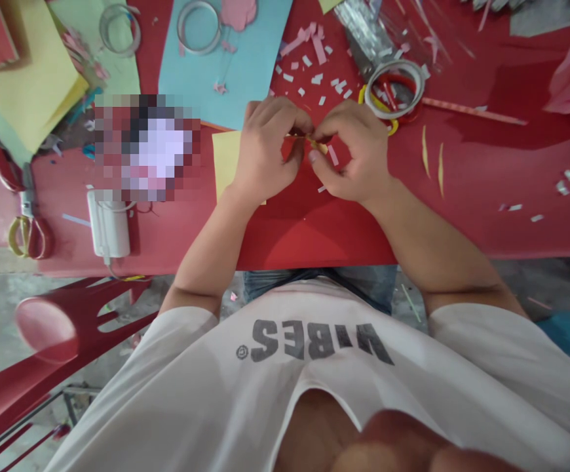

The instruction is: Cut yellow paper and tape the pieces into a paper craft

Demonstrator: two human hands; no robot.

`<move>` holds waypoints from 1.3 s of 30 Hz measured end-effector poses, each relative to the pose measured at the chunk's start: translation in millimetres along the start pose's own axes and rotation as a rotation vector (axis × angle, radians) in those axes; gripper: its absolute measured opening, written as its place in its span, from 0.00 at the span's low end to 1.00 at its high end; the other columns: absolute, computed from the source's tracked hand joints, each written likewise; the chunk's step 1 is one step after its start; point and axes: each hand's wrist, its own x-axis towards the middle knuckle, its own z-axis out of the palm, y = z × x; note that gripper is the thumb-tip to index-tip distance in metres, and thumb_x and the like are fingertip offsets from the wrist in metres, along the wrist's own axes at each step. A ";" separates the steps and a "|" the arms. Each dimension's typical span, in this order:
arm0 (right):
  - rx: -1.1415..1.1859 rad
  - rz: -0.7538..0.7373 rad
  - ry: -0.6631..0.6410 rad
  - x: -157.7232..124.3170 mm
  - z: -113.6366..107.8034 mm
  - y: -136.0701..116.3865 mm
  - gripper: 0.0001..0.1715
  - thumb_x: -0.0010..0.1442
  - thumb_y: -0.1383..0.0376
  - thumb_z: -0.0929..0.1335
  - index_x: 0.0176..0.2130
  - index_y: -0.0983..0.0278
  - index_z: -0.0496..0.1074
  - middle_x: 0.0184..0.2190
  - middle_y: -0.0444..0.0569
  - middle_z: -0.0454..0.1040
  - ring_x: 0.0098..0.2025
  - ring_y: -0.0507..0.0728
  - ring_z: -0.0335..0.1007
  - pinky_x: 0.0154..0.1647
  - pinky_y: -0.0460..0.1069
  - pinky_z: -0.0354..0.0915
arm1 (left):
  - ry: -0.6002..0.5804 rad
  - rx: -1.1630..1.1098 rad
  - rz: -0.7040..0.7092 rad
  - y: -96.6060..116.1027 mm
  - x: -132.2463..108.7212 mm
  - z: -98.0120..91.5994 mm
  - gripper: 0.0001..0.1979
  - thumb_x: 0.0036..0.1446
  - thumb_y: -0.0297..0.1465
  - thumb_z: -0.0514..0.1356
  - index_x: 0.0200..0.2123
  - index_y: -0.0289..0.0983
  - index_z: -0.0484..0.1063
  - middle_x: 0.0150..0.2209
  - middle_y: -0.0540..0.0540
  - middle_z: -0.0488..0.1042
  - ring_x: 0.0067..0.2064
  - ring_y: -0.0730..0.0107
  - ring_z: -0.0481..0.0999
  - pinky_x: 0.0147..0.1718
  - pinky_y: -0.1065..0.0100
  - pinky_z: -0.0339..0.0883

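My left hand (271, 145) and my right hand (354, 149) meet over the front middle of the red table. Between their fingertips they pinch a small yellow paper piece (319, 145), its exact shape partly covered by the fingers. Both hands are closed on it. Partly under my left hand lies a yellow sheet of paper (225, 164). A blue sheet (211, 85) spreads just beyond that hand. Close behind my right hand, a tape roll (369, 92) rests on a pair of yellow-and-red-handled scissors (394, 124).
Small paper scraps (317, 78) are strewn over the red table (491, 216). To the left lie more scissors (27, 210), a white power bank (109, 226) with a cable and another tape roll (198, 27). A striped stick (476, 111) lies right. A red chair (88, 321) stands at lower left.
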 end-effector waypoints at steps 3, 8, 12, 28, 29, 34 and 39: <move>0.018 0.003 -0.009 -1.4 1.4 4.3 0.17 0.69 0.43 0.72 0.43 0.51 0.74 0.42 0.51 0.77 0.49 0.72 0.77 0.60 0.73 0.75 | 0.045 -0.008 0.020 -9.6 -1.2 9.0 0.06 0.61 0.35 0.63 0.38 0.55 0.71 0.38 0.46 0.78 0.44 0.45 0.73 0.50 0.39 0.61; 0.018 0.012 -0.032 -2.3 3.4 7.1 0.13 0.69 0.47 0.72 0.42 0.52 0.73 0.41 0.51 0.76 0.51 0.73 0.77 0.60 0.74 0.74 | 0.078 -0.006 0.094 -11.4 -2.4 10.3 0.06 0.62 0.33 0.64 0.38 0.48 0.69 0.37 0.46 0.77 0.43 0.52 0.73 0.46 0.43 0.62; -0.016 0.002 -0.013 -3.7 5.3 8.4 0.11 0.69 0.50 0.73 0.42 0.52 0.73 0.42 0.51 0.77 0.52 0.72 0.77 0.60 0.73 0.75 | 0.015 0.017 0.033 -5.7 -2.4 6.2 0.06 0.65 0.35 0.64 0.37 0.48 0.68 0.39 0.46 0.77 0.45 0.51 0.73 0.50 0.41 0.64; -0.028 0.010 -0.008 3.8 -4.5 6.2 0.16 0.72 0.44 0.70 0.42 0.51 0.76 0.45 0.52 0.77 0.53 0.72 0.76 0.60 0.71 0.74 | -0.049 0.006 0.054 -15.3 0.7 1.2 0.08 0.68 0.39 0.65 0.37 0.47 0.70 0.44 0.46 0.80 0.51 0.51 0.75 0.60 0.42 0.62; -0.028 0.012 -0.005 4.5 -4.3 6.2 0.17 0.71 0.43 0.70 0.42 0.51 0.76 0.44 0.52 0.77 0.54 0.72 0.76 0.60 0.71 0.74 | -0.051 0.006 0.052 -11.0 0.6 -1.5 0.06 0.69 0.38 0.64 0.38 0.48 0.71 0.45 0.45 0.80 0.52 0.50 0.75 0.60 0.42 0.63; -0.055 -0.005 0.052 3.4 2.0 3.5 0.22 0.71 0.39 0.69 0.45 0.52 0.75 0.44 0.51 0.78 0.56 0.73 0.76 0.61 0.73 0.72 | -0.017 0.009 -0.058 11.0 -0.5 -10.8 0.05 0.69 0.34 0.61 0.38 0.51 0.72 0.45 0.45 0.81 0.53 0.48 0.78 0.57 0.39 0.69; -0.055 0.023 0.063 -4.5 5.5 -3.1 0.22 0.70 0.40 0.71 0.51 0.51 0.73 0.48 0.51 0.80 0.55 0.72 0.77 0.62 0.73 0.72 | -0.001 -0.049 -0.060 11.9 -1.7 -9.4 0.07 0.67 0.31 0.59 0.39 0.53 0.72 0.44 0.43 0.80 0.52 0.44 0.79 0.54 0.36 0.71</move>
